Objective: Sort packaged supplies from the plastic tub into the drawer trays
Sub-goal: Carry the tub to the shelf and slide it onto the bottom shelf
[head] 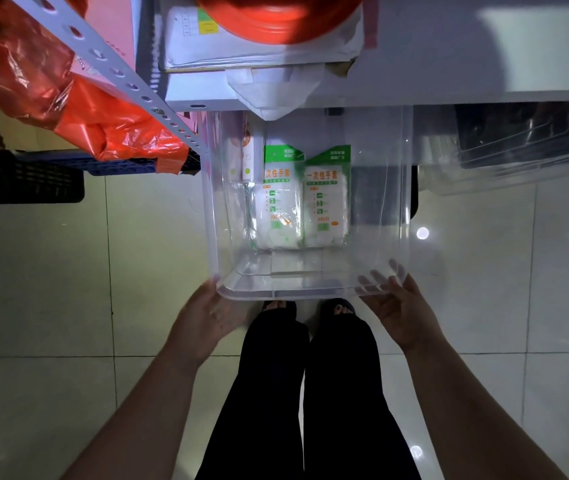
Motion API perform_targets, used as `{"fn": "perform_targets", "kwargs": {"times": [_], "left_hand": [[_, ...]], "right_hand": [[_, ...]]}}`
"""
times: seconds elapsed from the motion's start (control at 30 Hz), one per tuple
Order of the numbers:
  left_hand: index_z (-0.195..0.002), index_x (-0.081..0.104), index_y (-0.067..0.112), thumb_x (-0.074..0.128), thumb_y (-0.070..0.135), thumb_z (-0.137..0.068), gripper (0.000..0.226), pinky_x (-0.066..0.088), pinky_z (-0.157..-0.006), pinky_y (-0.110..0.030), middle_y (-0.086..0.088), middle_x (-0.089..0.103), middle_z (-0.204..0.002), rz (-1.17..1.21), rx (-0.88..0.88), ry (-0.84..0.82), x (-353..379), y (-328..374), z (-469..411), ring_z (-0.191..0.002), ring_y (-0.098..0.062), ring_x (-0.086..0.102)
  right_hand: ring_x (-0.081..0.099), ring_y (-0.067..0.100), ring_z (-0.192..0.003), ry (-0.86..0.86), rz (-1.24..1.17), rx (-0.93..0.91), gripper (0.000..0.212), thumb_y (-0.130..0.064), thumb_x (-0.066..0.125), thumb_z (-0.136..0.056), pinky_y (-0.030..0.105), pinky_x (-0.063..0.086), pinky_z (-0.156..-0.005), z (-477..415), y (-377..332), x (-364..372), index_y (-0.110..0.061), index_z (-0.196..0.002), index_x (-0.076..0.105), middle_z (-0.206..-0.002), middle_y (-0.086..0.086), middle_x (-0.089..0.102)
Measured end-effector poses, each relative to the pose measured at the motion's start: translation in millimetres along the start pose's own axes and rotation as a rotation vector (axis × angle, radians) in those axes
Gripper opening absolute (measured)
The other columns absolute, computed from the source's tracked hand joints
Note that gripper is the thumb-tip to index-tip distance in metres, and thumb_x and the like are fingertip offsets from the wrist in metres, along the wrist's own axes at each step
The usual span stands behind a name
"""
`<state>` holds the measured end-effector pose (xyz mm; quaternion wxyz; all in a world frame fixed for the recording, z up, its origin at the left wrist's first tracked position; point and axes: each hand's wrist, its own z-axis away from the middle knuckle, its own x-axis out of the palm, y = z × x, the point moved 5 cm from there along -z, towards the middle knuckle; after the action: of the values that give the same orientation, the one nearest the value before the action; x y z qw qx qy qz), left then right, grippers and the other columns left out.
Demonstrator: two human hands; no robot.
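Note:
A clear plastic tub [394, 188] hangs in front of me above the tiled floor, its far end at a white shelf. Inside lie two green-and-white packs of disposable gloves [278, 202] [326, 202] side by side, with a slim white pack [247, 157] at their left. My left hand [212, 315] holds the near left corner of the tub from below, thumb on the rim. My right hand [395, 306] grips the near right corner, its fingers showing through the clear wall.
A grey perforated shelf post [110, 69] slants down at the left, with red plastic bags [68, 98] and a dark blue crate [41, 178] behind it. White boxes [207, 77] and a red round lid [276, 19] sit on the shelf above. Another clear container [518, 157] stands at the right.

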<state>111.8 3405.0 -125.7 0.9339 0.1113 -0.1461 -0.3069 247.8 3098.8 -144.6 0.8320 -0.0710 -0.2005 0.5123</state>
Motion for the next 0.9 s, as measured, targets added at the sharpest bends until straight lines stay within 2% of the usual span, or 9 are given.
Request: {"fn": "perform_targets", "kwargs": {"times": [0.1,0.17,0.23,0.33,0.4,0.5,0.6,0.7,0.9], "left_hand": [[-0.108,0.066,0.027,0.06,0.016,-0.086,0.025,0.053,-0.086,-0.054,-0.003,0.071,-0.114,0.21,0.016,-0.02,5.4,-12.2,2.1,-0.104,-0.023,0.067],[-0.113,0.062,0.022,0.052,0.003,-0.091,0.031,0.056,-0.083,-0.048,-0.007,0.071,-0.112,0.26,0.061,-0.024,11.5,-7.9,-0.4,-0.102,-0.022,0.068],[-0.122,0.058,0.019,0.042,0.002,-0.097,0.034,0.057,-0.082,-0.045,-0.005,0.073,-0.105,0.259,0.109,-0.089,19.9,2.0,-1.4,-0.094,-0.019,0.071],[-0.142,0.033,0.007,0.035,0.004,-0.101,0.041,0.052,-0.086,-0.056,-0.004,0.072,-0.09,0.295,0.117,-0.019,25.2,18.9,-8.6,-0.069,-0.016,0.07],[-0.136,0.038,0.005,0.036,0.002,-0.1,0.036,0.057,-0.078,-0.053,-0.002,0.072,-0.087,0.258,0.114,0.027,30.1,32.2,-15.1,-0.073,-0.016,0.071],[-0.107,0.057,0.02,0.039,0.003,-0.099,0.025,0.061,-0.064,-0.044,-0.001,0.074,-0.081,0.256,0.101,0.041,39.7,53.4,-23.4,-0.075,-0.018,0.071],[-0.106,0.059,0.024,0.041,0.004,-0.099,0.028,0.06,-0.069,-0.042,0.001,0.075,-0.075,0.245,0.111,0.052,47.9,69.9,-33.5,-0.073,-0.016,0.073],[-0.113,0.058,0.027,0.043,0.007,-0.099,0.029,0.06,-0.074,-0.043,0.001,0.074,-0.084,0.19,0.136,0.059,52.8,77.2,-37.8,-0.08,-0.018,0.072],[-0.108,0.058,0.025,0.055,0.023,-0.096,0.013,0.055,-0.084,-0.044,-0.001,0.065,-0.104,-0.132,0.132,0.186,49.5,64.9,-22.1,-0.099,-0.021,0.063]], "right_hand": [[0.06,0.04,-0.112,-0.008,-0.043,-0.004,0.048,0.005,0.046,-0.093,0.053,0.053,-0.087,4.6,0.8,1.7,-0.017,-0.135,0.044,-0.131,0.019,0.05],[0.058,0.04,-0.113,-0.008,-0.036,-0.006,0.049,0.007,0.044,-0.093,0.052,0.053,-0.086,5.7,0.7,6.9,-0.016,-0.136,0.043,-0.13,0.02,0.051],[0.058,0.04,-0.112,-0.008,-0.03,-0.019,0.048,0.009,0.042,-0.093,0.051,0.055,-0.084,5.2,-2.3,16.1,-0.015,-0.134,0.044,-0.127,0.02,0.051],[0.062,0.038,-0.103,-0.025,-0.046,-0.056,0.043,0.012,0.04,-0.092,0.051,0.056,-0.083,0.4,-13.5,35.3,-0.016,-0.125,0.046,-0.119,0.02,0.053],[0.062,0.037,-0.1,-0.049,-0.034,-0.08,0.044,0.013,0.04,-0.092,0.051,0.055,-0.085,-5.2,-22.2,48.6,-0.015,-0.125,0.046,-0.119,0.02,0.053],[0.06,0.038,-0.104,-0.086,0.003,-0.119,0.048,0.012,0.038,-0.092,0.052,0.052,-0.089,-17.2,-34.3,66.7,-0.011,-0.134,0.041,-0.122,0.021,0.055],[0.059,0.036,-0.104,-0.163,0.029,-0.152,0.049,0.014,0.037,-0.09,0.054,0.051,-0.09,-27.0,-45.0,82.9,-0.009,-0.134,0.042,-0.112,0.018,0.06],[0.057,0.036,-0.117,-0.212,0.054,-0.164,0.05,0.01,0.039,-0.092,0.056,0.047,-0.095,-32.1,-52.5,90.3,-0.012,-0.137,0.043,-0.13,0.019,0.056],[0.063,0.026,-0.105,0.103,0.287,-0.115,0.037,-0.008,0.055,-0.093,0.044,0.056,-0.081,-20.8,-44.0,74.1,-0.019,-0.128,0.051,-0.119,0.009,0.062]]}}
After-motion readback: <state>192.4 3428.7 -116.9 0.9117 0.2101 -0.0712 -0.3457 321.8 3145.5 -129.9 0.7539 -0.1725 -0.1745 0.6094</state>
